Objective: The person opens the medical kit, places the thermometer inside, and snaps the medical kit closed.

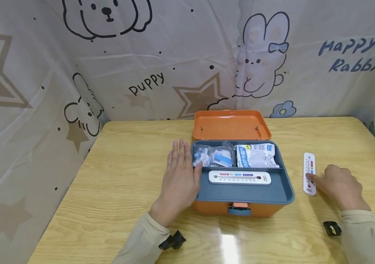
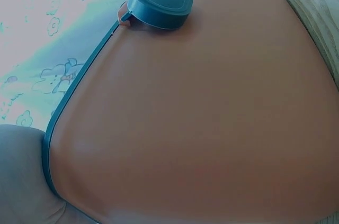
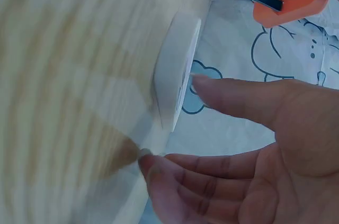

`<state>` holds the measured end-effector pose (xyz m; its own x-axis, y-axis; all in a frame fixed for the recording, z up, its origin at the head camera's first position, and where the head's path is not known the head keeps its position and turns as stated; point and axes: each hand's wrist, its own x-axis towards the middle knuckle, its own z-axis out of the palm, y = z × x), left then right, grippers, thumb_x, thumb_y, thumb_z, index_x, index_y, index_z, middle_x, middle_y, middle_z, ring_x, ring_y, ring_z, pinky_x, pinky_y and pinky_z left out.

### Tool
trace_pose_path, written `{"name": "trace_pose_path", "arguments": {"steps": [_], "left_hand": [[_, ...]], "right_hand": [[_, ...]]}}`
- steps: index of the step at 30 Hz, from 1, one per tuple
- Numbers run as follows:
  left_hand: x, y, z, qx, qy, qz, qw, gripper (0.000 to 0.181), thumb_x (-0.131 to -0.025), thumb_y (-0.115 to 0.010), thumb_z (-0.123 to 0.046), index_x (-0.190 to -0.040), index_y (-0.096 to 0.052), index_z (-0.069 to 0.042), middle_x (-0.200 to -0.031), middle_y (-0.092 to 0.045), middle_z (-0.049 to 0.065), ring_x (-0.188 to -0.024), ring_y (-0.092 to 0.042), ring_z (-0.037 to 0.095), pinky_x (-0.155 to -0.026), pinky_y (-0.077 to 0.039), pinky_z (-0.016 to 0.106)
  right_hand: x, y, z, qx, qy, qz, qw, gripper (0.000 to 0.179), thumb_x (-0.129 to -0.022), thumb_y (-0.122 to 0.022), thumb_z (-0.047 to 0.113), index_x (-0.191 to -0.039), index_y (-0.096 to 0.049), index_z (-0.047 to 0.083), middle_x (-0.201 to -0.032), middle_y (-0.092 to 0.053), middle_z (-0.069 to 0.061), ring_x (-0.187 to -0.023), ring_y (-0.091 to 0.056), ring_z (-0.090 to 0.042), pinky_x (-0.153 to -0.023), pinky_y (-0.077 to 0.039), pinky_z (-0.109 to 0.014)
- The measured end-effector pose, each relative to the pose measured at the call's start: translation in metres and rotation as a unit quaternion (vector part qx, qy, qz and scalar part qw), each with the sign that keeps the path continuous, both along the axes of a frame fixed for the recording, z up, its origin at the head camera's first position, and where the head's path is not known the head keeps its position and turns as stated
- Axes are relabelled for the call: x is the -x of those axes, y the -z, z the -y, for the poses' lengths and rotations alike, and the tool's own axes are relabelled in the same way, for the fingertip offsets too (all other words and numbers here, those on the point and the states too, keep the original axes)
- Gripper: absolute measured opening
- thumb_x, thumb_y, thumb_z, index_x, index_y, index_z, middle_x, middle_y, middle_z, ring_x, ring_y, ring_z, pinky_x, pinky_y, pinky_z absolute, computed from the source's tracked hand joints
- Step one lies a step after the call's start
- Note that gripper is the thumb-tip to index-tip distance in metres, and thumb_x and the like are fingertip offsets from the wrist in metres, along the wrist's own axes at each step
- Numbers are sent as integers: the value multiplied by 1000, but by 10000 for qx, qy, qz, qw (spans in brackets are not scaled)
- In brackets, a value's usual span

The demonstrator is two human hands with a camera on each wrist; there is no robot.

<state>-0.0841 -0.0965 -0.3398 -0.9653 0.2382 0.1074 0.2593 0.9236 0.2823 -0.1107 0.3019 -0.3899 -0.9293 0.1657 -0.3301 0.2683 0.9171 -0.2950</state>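
Note:
An orange first-aid box (image 1: 253, 211) stands with its lid (image 1: 231, 125) raised. Its blue-grey tray (image 1: 240, 194) carries a white thermometer (image 1: 236, 182), lying crosswise. My left hand (image 1: 180, 179) lies along the box's left side, fingers straight and together. The left wrist view shows the box wall (image 2: 201, 102) and blue latch (image 2: 161, 4), but not the fingers. To the right of the box, a second white thermometer (image 1: 309, 159) lies on the table. My right hand (image 1: 342, 185) has its thumb (image 3: 222, 94) at that thermometer's face; the other fingers (image 3: 206, 181) bend loosely beside it.
In the tray's back compartments are clear bags of small blue-and-white items (image 1: 221, 157) and a white gauze packet (image 1: 256, 156). The wooden table (image 1: 124, 176) meets a patterned cloth backdrop (image 1: 180, 47) behind and at the sides. Black wrist cameras (image 1: 172, 241) show near both sleeves.

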Motion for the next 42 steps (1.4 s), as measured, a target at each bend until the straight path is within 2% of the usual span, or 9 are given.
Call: {"name": "trace_pose_path", "arguments": {"steps": [4,7,11,18,25,32,39,42], "left_hand": [[0,0,1,-41,-34,-54,10000,62,-106,-24,-34,-149,-15,10,-158,-4,24,-146,2,36,-118,-5,46],[1,0,1,-50,-53,-52,10000,62,-106,-24,-34,-149,-15,9,-158,-4,24,-146,4,35,-118,-4,46],[1,0,0,-24,-37,-29,10000,62,-106,-22,-34,-149,-14,10,-158,-3,24,-145,6,34,-118,-4,46],[1,1,-2,29,-39,55,10000,62,-106,-22,-35,-149,-13,9,-158,-2,24,-146,6,35,-118,-3,45],[1,1,-2,-59,-39,73,9999,62,-106,-22,-34,-149,-14,9,-158,-2,23,-146,5,35,-118,-2,45],[1,0,-1,-201,-93,2,9998,60,-106,-23,-32,-149,-17,10,-157,-5,24,-146,3,36,-118,-4,46],[1,0,-1,-220,-61,-20,9997,59,-106,-24,-31,-148,-18,11,-157,-6,26,-146,1,37,-118,-6,47],[1,0,-1,-219,-63,23,9997,60,-106,-24,-32,-148,-18,11,-157,-6,26,-146,1,37,-118,-6,47]], "right_hand": [[4,-2,9,43,-51,-79,9999,55,-95,-54,46,-83,-52,-8,-64,-47,-10,-57,-45,-22,-51,-32,-31],[5,-3,14,71,-44,-3,10000,54,-94,-59,44,-88,-53,-9,-65,-51,-11,-57,-48,-22,-51,-35,-32],[6,-3,16,-52,-37,95,9999,46,-91,-64,36,-88,-55,-9,-67,-53,-13,-59,-50,-23,-53,-37,-35],[7,-1,12,-160,16,174,9997,37,-90,-63,28,-84,-59,-8,-70,-54,-15,-62,-50,-26,-58,-37,-39],[5,1,6,-279,-194,-305,9990,25,-87,-60,18,-79,-57,-5,-71,-54,-16,-63,-49,-29,-57,-38,-47],[6,2,5,-338,-178,-396,9985,29,-88,-60,22,-77,-58,-4,-70,-54,-17,-61,-50,-29,-54,-39,-45],[5,1,7,-434,-47,-180,9989,35,-92,-61,27,-80,-56,-6,-71,-53,-19,-62,-50,-30,-57,-39,-46],[3,2,8,-399,-109,-256,9988,35,-93,-60,28,-77,-56,-3,-71,-54,-18,-62,-50,-30,-56,-39,-47]]}}
